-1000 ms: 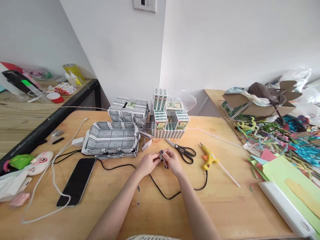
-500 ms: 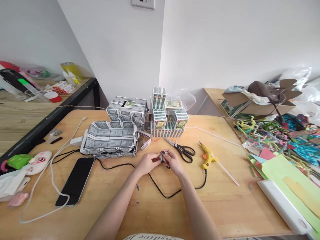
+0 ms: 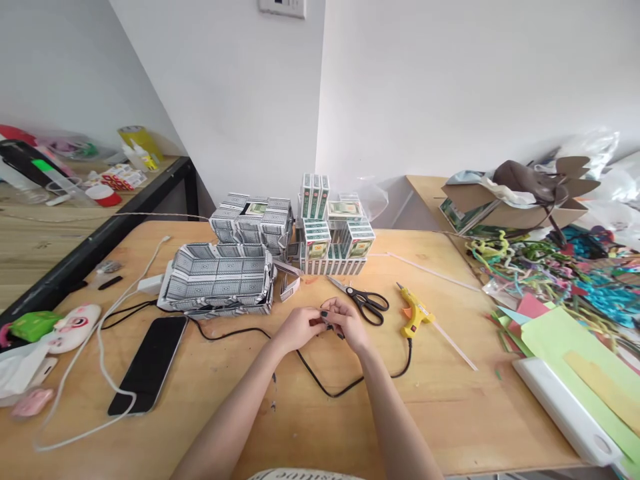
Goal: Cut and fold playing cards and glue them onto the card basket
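My left hand [image 3: 296, 329] and my right hand [image 3: 349, 324] meet over the middle of the wooden table [image 3: 450, 413]. Both pinch a small matchbox [image 3: 320, 321] between their fingertips; it is mostly hidden by the fingers. Just beyond the hands lie black-handled scissors [image 3: 364, 300] and a yellow glue gun [image 3: 414, 312], whose black cord [image 3: 330, 385] runs under my wrists. A tray-like shape built of grey patterned matchboxes [image 3: 217, 285] sits to the left, with stacks of green-labelled matchboxes [image 3: 335, 243] behind.
A black phone [image 3: 149, 363] with a white cable lies at the left front. Coloured paper sheets [image 3: 575, 347], a heap of pipe cleaners [image 3: 545, 267] and a cardboard box [image 3: 505, 207] crowd the right. A pink pouch [image 3: 73, 327] sits at the far left edge.
The hands stay together on the small box, the fingers shifting slightly. The view has drifted a little; nothing else on the table has moved.
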`<control>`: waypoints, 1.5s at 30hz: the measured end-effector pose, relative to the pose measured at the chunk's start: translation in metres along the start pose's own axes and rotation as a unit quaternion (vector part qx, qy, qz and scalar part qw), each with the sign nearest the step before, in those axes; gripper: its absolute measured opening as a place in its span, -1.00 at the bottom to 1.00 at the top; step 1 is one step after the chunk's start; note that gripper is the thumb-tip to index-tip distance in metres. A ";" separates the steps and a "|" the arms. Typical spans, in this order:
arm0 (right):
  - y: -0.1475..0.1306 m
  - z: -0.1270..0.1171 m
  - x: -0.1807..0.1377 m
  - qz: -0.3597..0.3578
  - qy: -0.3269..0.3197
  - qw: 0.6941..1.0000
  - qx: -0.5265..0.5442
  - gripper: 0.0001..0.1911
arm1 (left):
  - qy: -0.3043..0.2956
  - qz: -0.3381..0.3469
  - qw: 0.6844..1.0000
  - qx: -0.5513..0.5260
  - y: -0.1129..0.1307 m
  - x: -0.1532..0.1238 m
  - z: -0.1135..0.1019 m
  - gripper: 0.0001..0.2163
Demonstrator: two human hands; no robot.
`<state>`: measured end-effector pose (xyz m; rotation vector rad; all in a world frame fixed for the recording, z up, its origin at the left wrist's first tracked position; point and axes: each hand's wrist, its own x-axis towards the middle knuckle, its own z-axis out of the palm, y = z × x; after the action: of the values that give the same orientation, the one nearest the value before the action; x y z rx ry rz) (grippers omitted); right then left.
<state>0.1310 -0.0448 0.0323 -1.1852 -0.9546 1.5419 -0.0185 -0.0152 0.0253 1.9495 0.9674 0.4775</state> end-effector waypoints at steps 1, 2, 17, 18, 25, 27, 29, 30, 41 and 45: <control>0.000 0.001 0.000 0.000 -0.004 1.000 0.006 -0.79 | 0.001 0.001 1.000 0.007 0.001 -0.001 0.000 -0.89; 0.001 0.001 0.000 0.003 -0.006 1.000 0.011 -0.77 | 0.002 -0.004 1.000 0.013 0.002 -0.001 0.000 -0.89; 0.013 0.002 0.009 0.016 -0.030 0.998 0.052 -0.72 | 0.003 -0.013 0.998 0.059 0.013 0.004 -0.012 -0.90; 0.012 0.001 0.010 0.014 -0.030 0.998 0.052 -0.72 | 0.004 -0.017 0.998 0.061 0.013 0.005 -0.012 -0.90; 0.010 -0.002 0.008 0.018 -0.036 0.998 0.043 -0.73 | -0.002 -0.029 0.998 0.061 0.015 0.004 -0.008 -0.88; 0.012 -0.001 0.008 0.023 -0.032 0.998 0.049 -0.72 | 0.000 -0.042 0.997 0.062 0.013 0.003 -0.007 -0.89; 0.014 0.001 0.008 0.029 -0.025 0.998 0.049 -0.71 | 0.000 -0.055 0.997 0.056 0.010 0.002 -0.005 -0.88; 0.014 0.003 0.008 0.030 -0.021 0.998 0.046 -0.71 | 0.001 -0.057 0.997 0.055 0.009 0.002 -0.004 -0.88; 0.000 -0.005 -0.004 0.000 0.064 0.995 0.083 -0.61 | 0.068 -0.002 0.989 0.132 0.031 -0.015 -0.023 -0.84; -0.013 -0.003 -0.011 0.046 -0.036 0.996 0.062 -0.56 | 0.085 0.020 0.979 0.186 0.039 -0.020 -0.024 -0.77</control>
<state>0.1379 -0.0524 0.0461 -1.1041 -0.8476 1.7019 -0.0295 -0.0301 0.0716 2.2936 1.1950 0.5206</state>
